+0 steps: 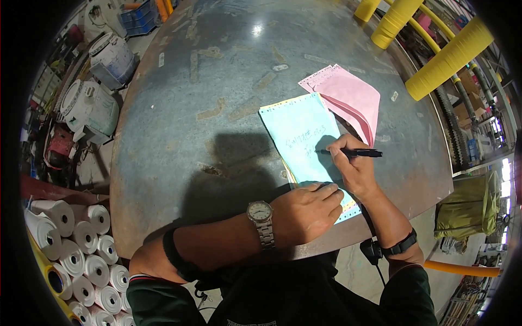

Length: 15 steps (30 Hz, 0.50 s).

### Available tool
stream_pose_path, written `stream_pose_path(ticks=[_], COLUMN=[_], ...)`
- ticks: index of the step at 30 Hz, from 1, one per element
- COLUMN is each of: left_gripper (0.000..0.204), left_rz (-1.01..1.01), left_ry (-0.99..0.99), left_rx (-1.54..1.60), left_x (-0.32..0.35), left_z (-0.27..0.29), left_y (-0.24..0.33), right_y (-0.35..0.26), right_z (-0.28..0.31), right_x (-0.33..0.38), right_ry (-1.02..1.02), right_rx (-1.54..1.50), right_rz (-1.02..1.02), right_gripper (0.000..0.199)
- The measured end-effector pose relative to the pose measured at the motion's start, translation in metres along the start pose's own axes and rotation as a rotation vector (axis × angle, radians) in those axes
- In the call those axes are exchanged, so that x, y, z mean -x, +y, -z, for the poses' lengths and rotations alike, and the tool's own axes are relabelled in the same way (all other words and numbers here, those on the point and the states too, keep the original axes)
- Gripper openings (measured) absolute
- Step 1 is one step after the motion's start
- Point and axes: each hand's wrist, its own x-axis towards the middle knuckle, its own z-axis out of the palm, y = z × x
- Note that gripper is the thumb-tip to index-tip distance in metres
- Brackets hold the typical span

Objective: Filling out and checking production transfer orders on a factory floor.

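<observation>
My right hand (353, 165) is closed round a black marker pen (365, 152), its tip on a light blue sheet of paper (302, 122) that bears a few handwritten marks. Flat across the lower part of that sheet rests my left hand (310, 212), fingers stretched out and holding the paper down. Yellow sheets peek out from under the blue one, and punched holes run along its top and bottom edges. Just beyond, folded pink sheets (348, 95) lie partly curled on the table. A wristwatch (260, 214) sits on my left wrist.
The worn grey metal table (179, 114) has scuffs and tape residue. Thick yellow rollers (448, 60) stand along its far right. White rolls (73, 258) are stacked at the lower left, below white drums (89, 106). A green bag (467, 206) hangs at the right.
</observation>
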Motion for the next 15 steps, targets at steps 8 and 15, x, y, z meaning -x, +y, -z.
stream_pose_path(ticks=[8,15], left_gripper=[0.024,0.025], left_rz=[0.004,0.011], left_ry=[-0.060,-0.003], left_rx=[0.012,0.037], left_x=[-0.0014,-0.0007], left_z=[0.0018,0.0009], left_y=[0.0000,0.0001], right_y=[-0.0006,0.0017], right_z=[-0.0007,-0.0015], right_x=[-0.0003,-0.0002], right_ry=[0.038,0.088], right_rx=[-0.003,0.005], right_rz=[0.000,-0.018], right_gripper=[0.008,0.007])
